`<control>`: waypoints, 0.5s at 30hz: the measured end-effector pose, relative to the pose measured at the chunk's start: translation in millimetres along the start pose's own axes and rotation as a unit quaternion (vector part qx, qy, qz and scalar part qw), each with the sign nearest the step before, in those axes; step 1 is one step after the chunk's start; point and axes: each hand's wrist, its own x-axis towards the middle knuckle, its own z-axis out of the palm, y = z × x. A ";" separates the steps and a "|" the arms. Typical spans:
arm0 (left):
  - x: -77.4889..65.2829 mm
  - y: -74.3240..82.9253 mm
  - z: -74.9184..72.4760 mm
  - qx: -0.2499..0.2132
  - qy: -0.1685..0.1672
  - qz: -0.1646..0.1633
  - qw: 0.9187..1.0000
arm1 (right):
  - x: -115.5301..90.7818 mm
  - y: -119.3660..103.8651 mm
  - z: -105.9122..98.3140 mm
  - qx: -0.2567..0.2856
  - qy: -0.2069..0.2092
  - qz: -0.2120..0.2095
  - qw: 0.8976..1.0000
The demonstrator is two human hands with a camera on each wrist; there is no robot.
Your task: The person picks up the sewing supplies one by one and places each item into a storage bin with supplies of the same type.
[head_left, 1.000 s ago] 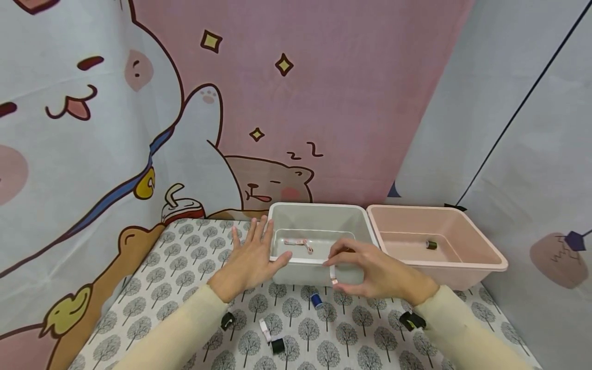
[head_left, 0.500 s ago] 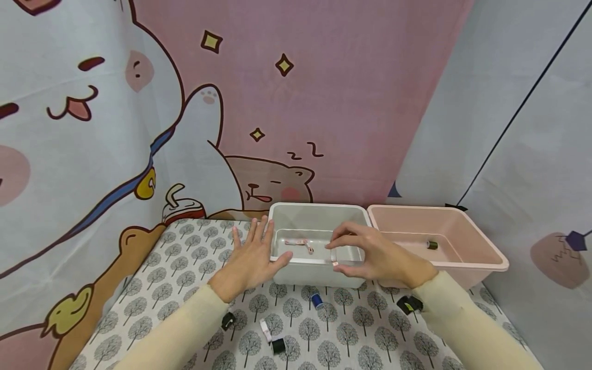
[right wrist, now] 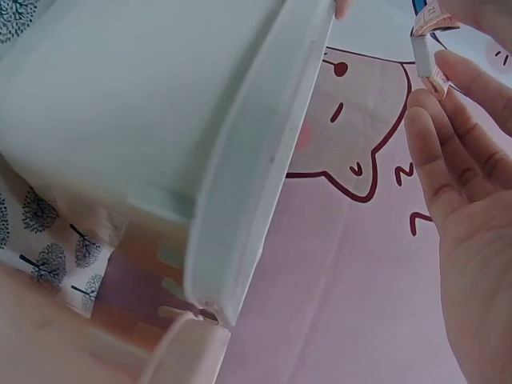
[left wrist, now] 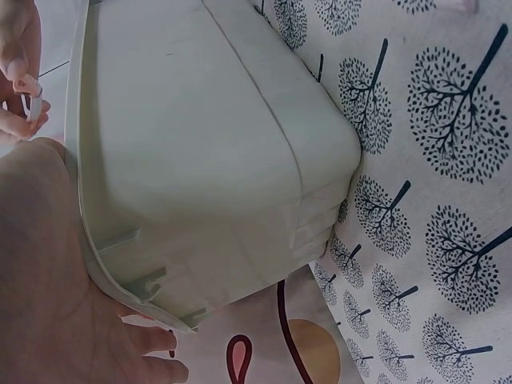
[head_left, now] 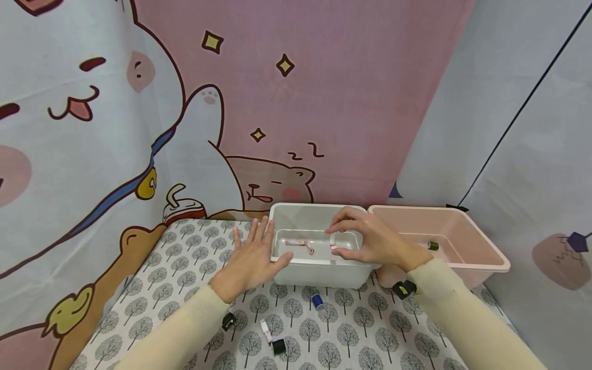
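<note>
My right hand (head_left: pixel 370 239) pinches a small pink-and-white measuring tape (right wrist: pixel 424 56) between thumb and fingers, above the right part of the grey bin (head_left: pixel 319 275). Printed marks show on its pink strip in the right wrist view. Spread fingers of my left hand (head_left: pixel 252 264) lie at the bin's left rim, the thumb reaching over its front corner; in the left wrist view the palm is right against the rim (left wrist: pixel 80 184). Inside the grey bin lie pink-and-white tape pieces (head_left: pixel 302 244). A dark green thread spool (head_left: pixel 432 245) lies in the pink bin, partly behind my right wrist.
The pink bin (head_left: pixel 481 259) stands right beside the grey one. On the tree-print cloth (head_left: pixel 347 334) in front lie a blue thread spool (head_left: pixel 317 301), a black spool (head_left: pixel 279 347) and a small white piece (head_left: pixel 265 331). A printed curtain (head_left: pixel 351 103) hangs behind.
My right hand has risen and moved forward with the measuring tape, from in front of the grey bin's front rim to over its inside. My left hand stays at the rim.
</note>
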 end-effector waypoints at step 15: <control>0.6 0.6 -0.3 0.004 -0.001 0.000 1.000 | 21.7 24.7 0.2 0.022 -0.018 0.052 0.998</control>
